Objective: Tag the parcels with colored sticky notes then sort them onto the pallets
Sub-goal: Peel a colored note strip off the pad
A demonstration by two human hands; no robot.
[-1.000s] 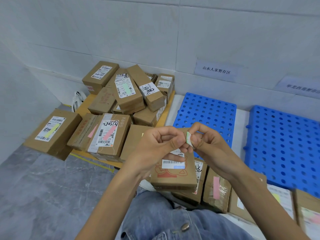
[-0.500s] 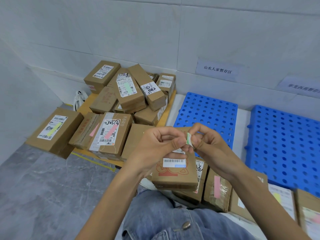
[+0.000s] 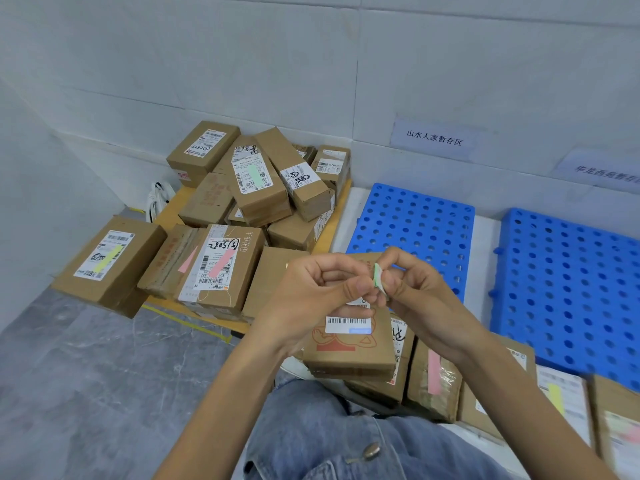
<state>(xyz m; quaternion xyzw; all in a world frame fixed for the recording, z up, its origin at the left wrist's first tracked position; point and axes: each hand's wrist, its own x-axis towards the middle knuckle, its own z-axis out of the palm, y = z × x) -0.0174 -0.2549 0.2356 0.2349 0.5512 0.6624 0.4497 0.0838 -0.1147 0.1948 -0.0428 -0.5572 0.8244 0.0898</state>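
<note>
**Both hands on the sticky notes, centre frame**

We note the left hand point(image 3: 311, 289) and the right hand point(image 3: 419, 292) meeting at centre frame. The fingers of both are curled, and both pinch a small green pad of sticky notes point(image 3: 377, 278) held between them. Directly below the hands, a brown parcel point(image 3: 349, 351) with a barcode label rests on other boxes beside our denim knee point(image 3: 329, 441).

Upper left: a pile of parcels point(image 3: 263, 192), several carrying green, pink or yellow notes. Right of the pile, against the wall, lies a blue pallet point(image 3: 415, 216), with a second pallet point(image 3: 575, 289) at the right edge.

Lower right: more boxes point(image 3: 433, 379), one with a pink strip, one with yellow. Lower left: grey floor point(image 3: 86, 375).
</note>
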